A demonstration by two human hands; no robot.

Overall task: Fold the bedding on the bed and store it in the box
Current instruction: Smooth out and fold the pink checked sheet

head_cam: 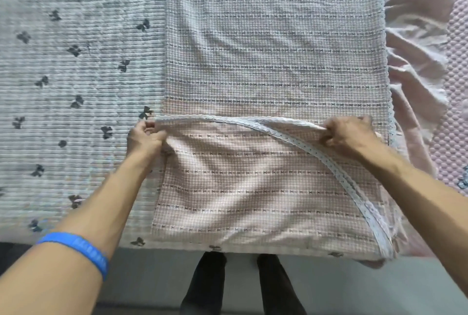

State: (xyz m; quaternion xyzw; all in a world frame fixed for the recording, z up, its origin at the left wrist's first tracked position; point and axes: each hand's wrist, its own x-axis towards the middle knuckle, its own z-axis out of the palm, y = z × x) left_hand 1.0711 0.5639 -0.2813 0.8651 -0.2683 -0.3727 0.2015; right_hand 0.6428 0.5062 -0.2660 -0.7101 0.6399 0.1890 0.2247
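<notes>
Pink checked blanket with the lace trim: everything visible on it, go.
The pink checked blanket looks like thin waffle-weave cotton, gingham with rows of small dark bows and a white lace trim. It lies lengthwise on the quilted bedspread, near end folded back. The left hand and right hand pinch the folded edge.

A blue wristband (76,246) circles the near-left forearm. Two dark-socked feet (243,284) stand on the grey floor (354,287) at the near edge. A pink bubble-textured mat (453,112) lies far right.
</notes>
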